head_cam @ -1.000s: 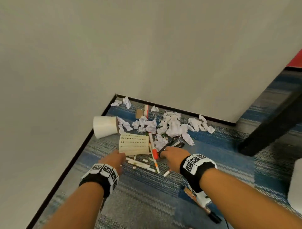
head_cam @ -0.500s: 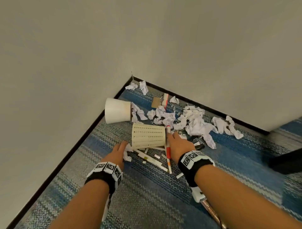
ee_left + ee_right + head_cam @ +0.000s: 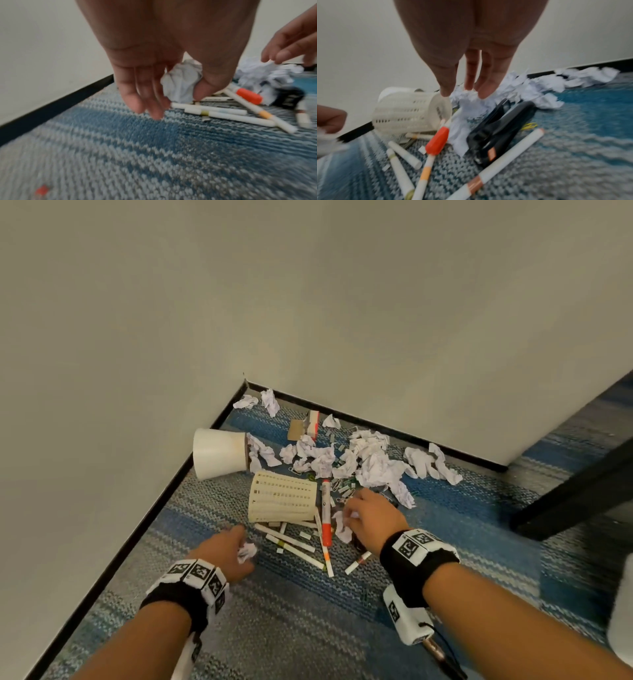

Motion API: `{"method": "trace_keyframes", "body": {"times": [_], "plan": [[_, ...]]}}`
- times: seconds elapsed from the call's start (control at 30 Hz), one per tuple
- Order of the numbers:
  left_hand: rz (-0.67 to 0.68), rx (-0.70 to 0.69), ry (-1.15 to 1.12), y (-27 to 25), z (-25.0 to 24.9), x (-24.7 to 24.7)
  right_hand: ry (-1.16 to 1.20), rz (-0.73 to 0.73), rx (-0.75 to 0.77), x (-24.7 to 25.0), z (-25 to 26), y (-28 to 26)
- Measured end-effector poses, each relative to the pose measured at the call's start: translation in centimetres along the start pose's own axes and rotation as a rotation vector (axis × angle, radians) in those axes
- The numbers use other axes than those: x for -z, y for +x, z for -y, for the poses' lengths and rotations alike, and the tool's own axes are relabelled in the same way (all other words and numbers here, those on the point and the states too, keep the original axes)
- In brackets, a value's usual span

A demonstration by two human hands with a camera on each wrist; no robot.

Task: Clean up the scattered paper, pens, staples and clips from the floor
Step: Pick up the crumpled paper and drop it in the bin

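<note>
Left hand (image 3: 154, 56) pinches a crumpled paper ball (image 3: 180, 83) just above the floor (image 3: 308, 628), near the pens (image 3: 294, 544). Right hand (image 3: 373, 517), fingers (image 3: 471, 75) pressed together, pinches another paper scrap (image 3: 467, 100) beside the black stapler (image 3: 501, 129).

You have a white bin (image 3: 219, 453) lying on its side against the baseboard (image 3: 113, 556), a cream perforated basket (image 3: 282, 497) tipped over just beside it, and a black stapler (image 3: 498, 129) lying on the blue striped carpet (image 3: 462, 529).

Both hands have lifted, each pinching crumpled paper.
</note>
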State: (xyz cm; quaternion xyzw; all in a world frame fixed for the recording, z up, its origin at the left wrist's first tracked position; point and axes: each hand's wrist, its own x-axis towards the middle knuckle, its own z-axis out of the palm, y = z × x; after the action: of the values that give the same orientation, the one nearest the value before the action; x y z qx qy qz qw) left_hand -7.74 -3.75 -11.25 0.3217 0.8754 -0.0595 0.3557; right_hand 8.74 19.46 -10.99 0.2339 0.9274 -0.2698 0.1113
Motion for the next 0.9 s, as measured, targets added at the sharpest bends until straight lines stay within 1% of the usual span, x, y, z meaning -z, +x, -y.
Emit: {"method": "trace_keyframes", "body": {"times": [0.07,0.1,0.2,0.27,0.33,0.43,0.53,0.63,0.73,0.83,0.9], "plan": [[0.07,-0.06,0.032,-0.9,-0.9,1.0,0.021,0.04,-0.009,1.1,-0.7,-1.0],[0.078,-0.092,0.039,-1.3,-1.6,1.6,0.015,0.067,-0.022,1.5,-1.0,-1.5],[0.038,-0.183,0.037,-1.6,-4.4,2.9,-0.062,0.17,-0.066,1.9,-1.8,-2.8],[0.019,-0.22,0.032,-1.4,-6.6,3.7,-0.108,0.211,-0.033,1.6,-1.8,-3.1],[0.005,-0.218,0.031,-0.9,-8.5,3.8,-0.109,0.231,0.02,0.7,-1.1,-2.6],[-0.031,-0.184,0.04,-0.4,-10.4,3.2,-0.104,0.279,0.049,-1.6,0.3,-0.9],[-0.038,-0.192,0.014,-0.6,-10.9,2.1,-0.137,0.302,0.067,-3.3,1.2,0.0],[-0.049,-0.179,-0.017,-1.1,-10.7,1.4,-0.169,0.209,0.072,-3.1,1.4,-0.4],[-0.076,-0.227,-0.033,-1.6,-11.4,1.7,-0.147,0.105,0.091,-1.1,0.8,-2.0],[-0.149,-0.323,-0.051,-2.3,-13.7,3.4,-0.026,-0.062,0.102,2.3,-0.1,-4.6],[-0.215,-0.434,-0.053,-2.8,-16.1,5.0,0.081,-0.188,0.075,5.0,-1.3,-6.9]]}}
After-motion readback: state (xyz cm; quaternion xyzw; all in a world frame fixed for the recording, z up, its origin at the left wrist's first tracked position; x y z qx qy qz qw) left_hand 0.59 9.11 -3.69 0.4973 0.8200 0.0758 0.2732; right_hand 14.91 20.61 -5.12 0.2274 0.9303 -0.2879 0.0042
